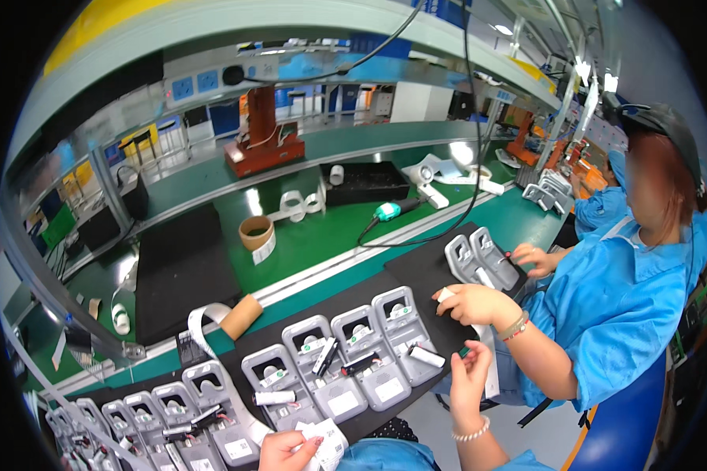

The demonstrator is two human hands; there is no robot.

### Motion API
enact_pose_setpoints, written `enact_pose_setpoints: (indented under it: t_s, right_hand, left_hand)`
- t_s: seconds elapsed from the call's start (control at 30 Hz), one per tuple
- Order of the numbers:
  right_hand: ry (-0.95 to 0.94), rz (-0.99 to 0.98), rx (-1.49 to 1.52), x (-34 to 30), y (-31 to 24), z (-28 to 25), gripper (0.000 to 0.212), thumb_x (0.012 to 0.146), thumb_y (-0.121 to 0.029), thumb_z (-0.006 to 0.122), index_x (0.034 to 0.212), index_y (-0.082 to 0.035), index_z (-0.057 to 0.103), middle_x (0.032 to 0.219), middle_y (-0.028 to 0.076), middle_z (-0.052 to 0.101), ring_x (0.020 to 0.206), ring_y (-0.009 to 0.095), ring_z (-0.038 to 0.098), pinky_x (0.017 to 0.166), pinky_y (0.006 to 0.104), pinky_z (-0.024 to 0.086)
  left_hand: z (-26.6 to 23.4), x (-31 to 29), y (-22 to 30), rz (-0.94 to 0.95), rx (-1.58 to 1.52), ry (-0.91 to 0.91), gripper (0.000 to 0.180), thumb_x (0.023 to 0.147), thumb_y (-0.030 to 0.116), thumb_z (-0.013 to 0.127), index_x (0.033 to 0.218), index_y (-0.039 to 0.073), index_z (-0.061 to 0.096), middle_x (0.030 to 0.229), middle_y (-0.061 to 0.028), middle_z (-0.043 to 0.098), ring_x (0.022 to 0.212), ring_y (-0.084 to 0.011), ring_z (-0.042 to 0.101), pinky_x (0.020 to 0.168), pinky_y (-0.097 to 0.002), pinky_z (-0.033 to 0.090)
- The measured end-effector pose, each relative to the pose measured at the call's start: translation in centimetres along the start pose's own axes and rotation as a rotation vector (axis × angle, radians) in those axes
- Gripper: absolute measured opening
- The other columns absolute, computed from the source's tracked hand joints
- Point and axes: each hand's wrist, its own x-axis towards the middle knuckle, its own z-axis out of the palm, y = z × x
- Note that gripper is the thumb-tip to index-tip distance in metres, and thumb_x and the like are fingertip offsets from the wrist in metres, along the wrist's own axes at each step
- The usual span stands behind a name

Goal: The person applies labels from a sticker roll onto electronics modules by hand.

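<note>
My left hand [286, 450], at the lower edge, is closed on a white label strip [326, 441] with dark print. My right hand [470, 378], wearing a beaded bracelet, is raised to the right of the grey housings. Its fingers pinch a small dark-green thing [464, 352] too small to name. Several grey plastic housings with looped handles, such as the nearest one [407, 334], lie in a row on a black mat. White or black cylindrical batteries with wires, one white battery [426, 355] among them, rest on the housings.
A co-worker in blue [605, 290] sits at the right, hands over two grey housings [479, 255]. On the green bench lie a tape roll [256, 232], a cardboard tube [241, 316], a black tray [365, 182] and a green-and-black corded tool [388, 210]. More housings [137, 412] line the lower left.
</note>
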Motion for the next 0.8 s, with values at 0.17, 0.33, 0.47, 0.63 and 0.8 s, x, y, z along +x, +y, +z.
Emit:
enact_pose_setpoints:
  t_s: [0.17,0.33,0.47,0.63,0.8]
  right_hand:
    - [-0.822,-0.511,0.122,-4.8,-9.5,2.1,0.022,0.082,-0.003,0.062,0.104,-0.002,0.059,0.095,0.006,0.058,0.084,0.012,0.057,0.074,0.0242,0.047]
    - [-1.076,-0.019,0.45,-7.5,-7.8,2.9,0.021,0.082,-0.006,0.067,0.101,0.001,0.061,0.096,0.007,0.059,0.079,0.009,0.06,0.071,0.0222,0.05]
    - [-1.137,0.099,0.538,-8.7,-7.1,4.2,0.013,0.084,-0.005,0.063,0.096,-0.001,0.06,0.089,0.004,0.06,0.078,0.008,0.057,0.067,0.0225,0.048]
    - [-1.021,-0.083,0.337,-9.0,-8.3,3.0,0.012,0.08,-0.01,0.066,0.085,-0.002,0.06,0.079,0.008,0.059,0.066,0.016,0.059,0.057,0.0277,0.049]
    - [-1.049,-0.037,0.406,-10.3,-7.7,3.9,0.01,0.084,-0.011,0.063,0.085,-0.002,0.059,0.077,0.009,0.058,0.063,0.016,0.059,0.056,0.0282,0.047]
  left_hand:
    - [0.5,-0.2,2.2,0.097,0.189,-0.059,0.016,0.08,0.008,0.066,0.068,-0.001,0.062,0.055,-0.007,0.054,0.049,-0.011,0.051,0.046,-0.0268,0.037]
    - [1.3,-0.9,4.7,0.163,0.165,-0.135,0.017,0.084,0.005,0.057,0.069,-0.002,0.055,0.056,-0.0024,0.045,0.053,-0.0084,0.04,0.047,-0.0269,0.033]
    - [1.6,-3.8,1.5,0.218,0.192,0.17,0.011,0.083,0.007,0.06,0.087,-0.003,0.06,0.076,-0.0116,0.06,0.072,-0.0163,0.056,0.066,-0.0289,0.045]
    - [1.5,-2.5,3.3,0.096,0.376,-0.047,0.023,0.081,0.007,0.065,0.103,-0.001,0.06,0.087,-0.0116,0.063,0.076,-0.017,0.058,0.07,-0.0288,0.047]
    - [2.1,-2.6,2.4,0.326,0.317,0.105,0.012,0.087,0.008,0.058,0.096,0.0,0.061,0.081,-0.0106,0.063,0.069,-0.0161,0.057,0.063,-0.0297,0.046]
